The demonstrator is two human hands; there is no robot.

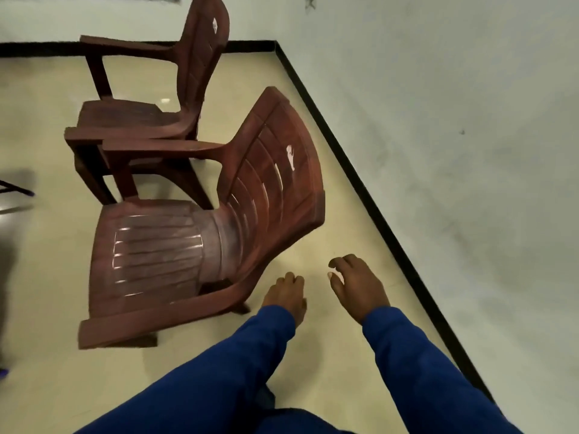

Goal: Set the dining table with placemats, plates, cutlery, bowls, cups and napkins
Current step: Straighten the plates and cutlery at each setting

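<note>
We are holding nothing: left hand and right hand hanging loosely curled over floor. Nearer chair lying left of left hand, apart. Table, tableware not showing; cannot tell direction.

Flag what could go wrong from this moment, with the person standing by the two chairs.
1. Both hands, left hand and right hand, hold nothing, and no tableware or dining table is in view, so the setting may stall.
2. The near chair sits close beside the person, next to the wall; a step forward might knock it.
3. The picture is blurred, suggesting fast movement.
</note>
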